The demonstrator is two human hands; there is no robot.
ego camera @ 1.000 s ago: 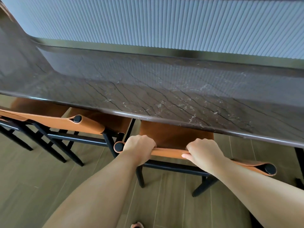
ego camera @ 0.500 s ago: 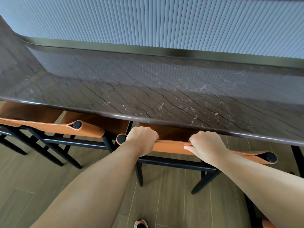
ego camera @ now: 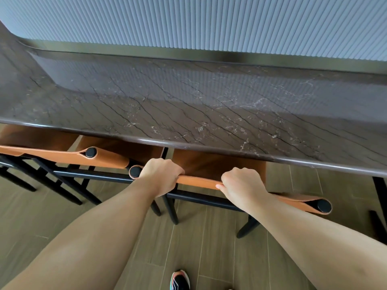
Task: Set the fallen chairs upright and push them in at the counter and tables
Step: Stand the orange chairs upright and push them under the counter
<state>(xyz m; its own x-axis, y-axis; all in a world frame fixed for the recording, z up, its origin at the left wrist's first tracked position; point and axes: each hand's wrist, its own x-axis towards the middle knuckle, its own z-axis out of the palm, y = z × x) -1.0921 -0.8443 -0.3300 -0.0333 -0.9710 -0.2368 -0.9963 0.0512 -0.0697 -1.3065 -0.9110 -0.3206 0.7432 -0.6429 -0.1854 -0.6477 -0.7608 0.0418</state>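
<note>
An upright chair (ego camera: 199, 181) with a tan leather seat and backrest on a black frame stands with most of its seat under the dark marble counter (ego camera: 188, 114). My left hand (ego camera: 161, 174) grips the top of its backrest near the left end. My right hand (ego camera: 240, 185) grips the same backrest right of the middle. A second matching chair (ego camera: 104, 159) stands upright just to the left, its seat also under the counter edge.
A third tan backrest (ego camera: 12, 150) shows at the far left. A black counter leg (ego camera: 380, 193) stands at the right. A ribbed grey wall (ego camera: 209, 21) rises behind the counter. Wood-look floor tiles (ego camera: 209, 248) lie below, with my shoe (ego camera: 180, 281) at the bottom.
The chair has slid forward, so more of its seat lies under the counter edge. Both hands keep their grip on the backrest. My shoe has come into view.
</note>
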